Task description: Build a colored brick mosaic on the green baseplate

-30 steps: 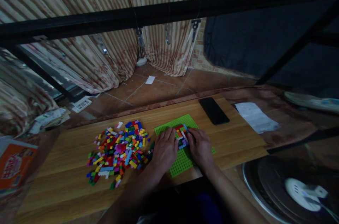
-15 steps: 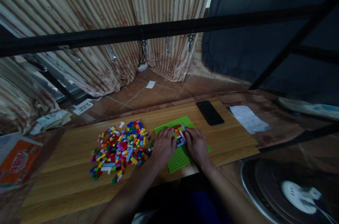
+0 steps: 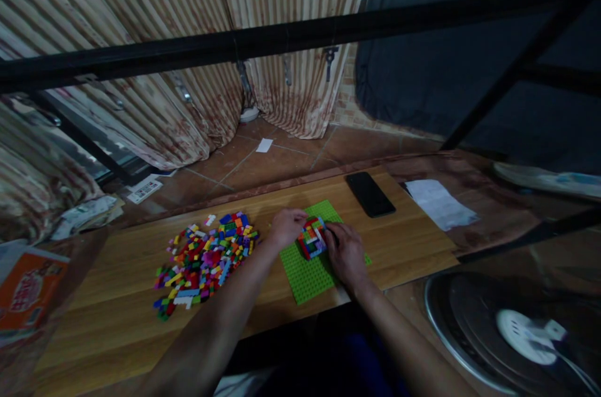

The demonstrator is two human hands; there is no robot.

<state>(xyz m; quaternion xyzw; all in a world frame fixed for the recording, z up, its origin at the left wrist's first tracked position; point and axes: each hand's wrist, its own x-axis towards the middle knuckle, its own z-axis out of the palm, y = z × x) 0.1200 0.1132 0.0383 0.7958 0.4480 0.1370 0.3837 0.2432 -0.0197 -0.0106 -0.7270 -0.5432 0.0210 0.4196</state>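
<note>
Wooden surface (image 3: pixel 413 247), light grain, seen from above in dim light. Item one: green studded baseplate (image 3: pixel 305 272), lying flat near the front edge, middle of the surface. Item two: small brick assembly (image 3: pixel 312 238), multicoloured with red, green, white and blue parts, seated on the far half of the baseplate. Left hand (image 3: pixel 286 226): at the far left corner of the baseplate, fingers curled, touching the assembly's left side; whether it grips a brick cannot be told. Right hand (image 3: pixel 345 250): resting on the baseplate, fingertips pressed against the assembly's right side. Item three: loose brick pile (image 3: pixel 204 259), mixed colours, spread to the left of the baseplate. Item four: black phone (image 3: pixel 370 194), face up, beyond the baseplate to the right. Item five: white paper (image 3: pixel 439 204), right of the phone.
</note>
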